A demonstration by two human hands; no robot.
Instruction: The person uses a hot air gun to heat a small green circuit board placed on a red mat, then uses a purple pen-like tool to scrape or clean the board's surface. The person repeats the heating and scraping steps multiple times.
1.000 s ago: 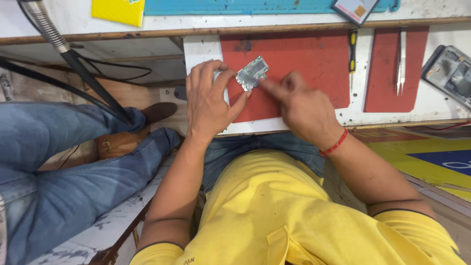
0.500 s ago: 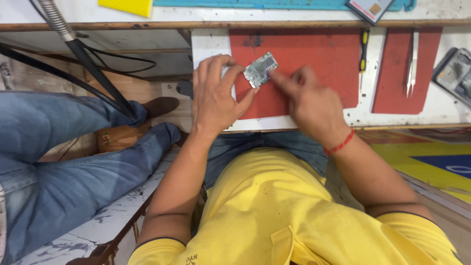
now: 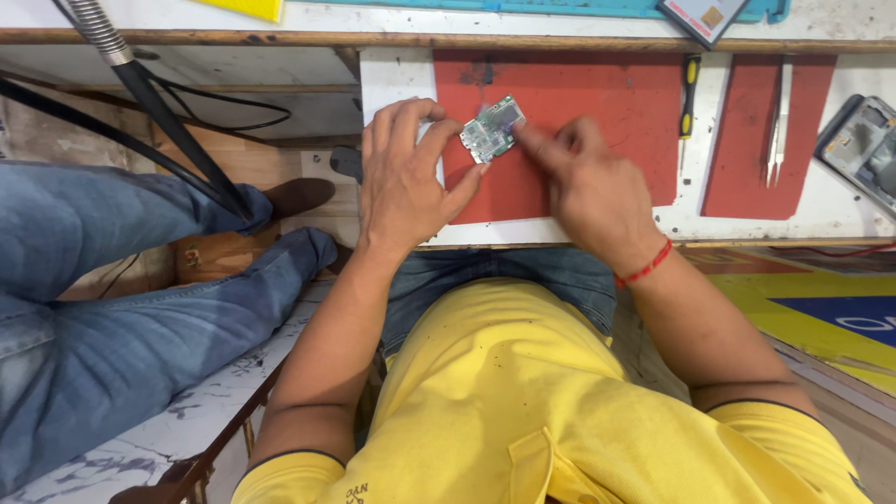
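The left hand point(image 3: 403, 187) pinches a small circuit board point(image 3: 492, 129) over the red mat point(image 3: 579, 103) on the worktop; the right hand point(image 3: 588, 182), fingers curled, pokes its edge. Steady prying seems next.

The left hand point(image 3: 406, 182) pinches a small green circuit board point(image 3: 491, 131) over a red mat point(image 3: 579, 112). The right hand point(image 3: 593, 191) touches the board's edge with one fingertip. A screwdriver point(image 3: 689, 89) and tweezers point(image 3: 777, 131) lie to the right.
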